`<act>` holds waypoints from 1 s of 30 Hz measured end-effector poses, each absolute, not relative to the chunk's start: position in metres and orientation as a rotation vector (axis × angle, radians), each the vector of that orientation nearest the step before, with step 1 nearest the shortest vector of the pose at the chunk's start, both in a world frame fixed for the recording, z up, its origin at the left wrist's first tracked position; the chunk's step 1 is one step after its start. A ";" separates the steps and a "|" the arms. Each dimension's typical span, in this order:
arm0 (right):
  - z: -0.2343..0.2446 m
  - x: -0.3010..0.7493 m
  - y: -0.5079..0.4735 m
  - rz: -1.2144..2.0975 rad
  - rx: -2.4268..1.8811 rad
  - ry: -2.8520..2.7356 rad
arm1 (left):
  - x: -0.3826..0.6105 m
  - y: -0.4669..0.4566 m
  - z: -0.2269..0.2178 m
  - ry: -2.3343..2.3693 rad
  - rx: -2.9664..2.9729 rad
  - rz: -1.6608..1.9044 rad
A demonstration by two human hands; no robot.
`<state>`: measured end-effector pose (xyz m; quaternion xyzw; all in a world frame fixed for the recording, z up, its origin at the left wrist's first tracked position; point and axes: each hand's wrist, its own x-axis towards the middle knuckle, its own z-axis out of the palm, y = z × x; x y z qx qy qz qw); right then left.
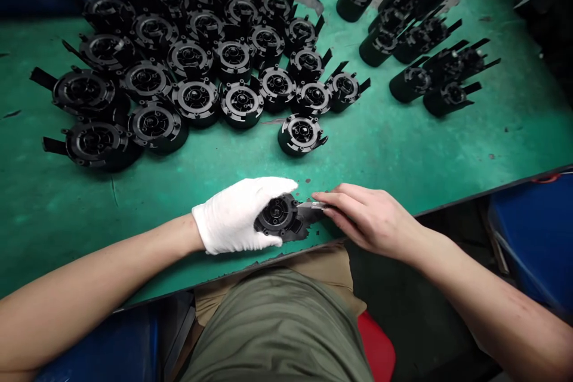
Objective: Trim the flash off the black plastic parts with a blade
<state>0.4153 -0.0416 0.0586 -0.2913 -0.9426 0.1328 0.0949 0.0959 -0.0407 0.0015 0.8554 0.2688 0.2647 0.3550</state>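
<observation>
My left hand, in a white glove, is closed round a round black plastic part at the near edge of the green table. My bare right hand pinches a small metal blade, its tip against the part's right rim. A single black part stands alone just beyond my hands.
A large cluster of several black round parts fills the table's far left. A smaller group of black parts lies on its side at the far right. Blue bins stand below the table at right and lower left.
</observation>
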 end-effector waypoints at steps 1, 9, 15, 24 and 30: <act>0.060 0.412 -0.045 0.449 -0.861 -2.777 | 0.096 -0.041 0.001 0.698 2.212 0.687; 0.064 0.382 -0.034 1.171 -0.726 -2.751 | 0.096 -0.042 -0.003 0.702 2.207 0.691; 0.070 0.408 -0.026 0.667 -0.989 -2.767 | 0.097 -0.042 -0.003 0.696 2.198 0.698; 0.068 0.368 -0.037 0.500 -0.703 -3.033 | 0.098 -0.042 -0.002 0.733 2.149 0.680; 0.079 0.379 -0.025 0.259 -0.822 -2.988 | 0.098 -0.041 -0.003 0.731 2.119 0.675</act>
